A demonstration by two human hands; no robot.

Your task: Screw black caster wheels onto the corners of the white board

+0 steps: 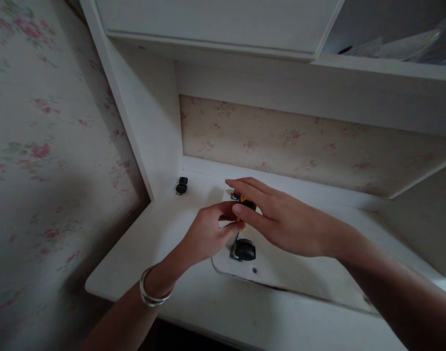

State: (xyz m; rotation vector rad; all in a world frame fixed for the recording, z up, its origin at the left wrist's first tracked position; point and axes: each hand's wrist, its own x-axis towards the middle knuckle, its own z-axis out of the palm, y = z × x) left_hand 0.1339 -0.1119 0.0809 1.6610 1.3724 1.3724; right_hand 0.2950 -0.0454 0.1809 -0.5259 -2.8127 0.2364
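My left hand [208,234], with silver bangles at the wrist, pinches the lower part of a yellow-and-black screwdriver [249,204]. Over the top of its handle lies my right hand [281,214], thumb on the near side and fingers on the far side. The thin shaft points down toward a black caster wheel [245,249] with a metal plate, on a white board [299,275]. My fingers hide much of the tool, and its tip is not clearly visible. Just beyond them, part of another dark metal fitting [235,196] shows on the board.
A loose black caster [181,185] stands on the white desk [145,248] at the back left. A screw or screw hole [255,270] shows near the board's front edge. White shelving [208,24] overhangs the desk, with a side panel [149,107] at left. Clear plastic [401,48] lies on the upper-right shelf.
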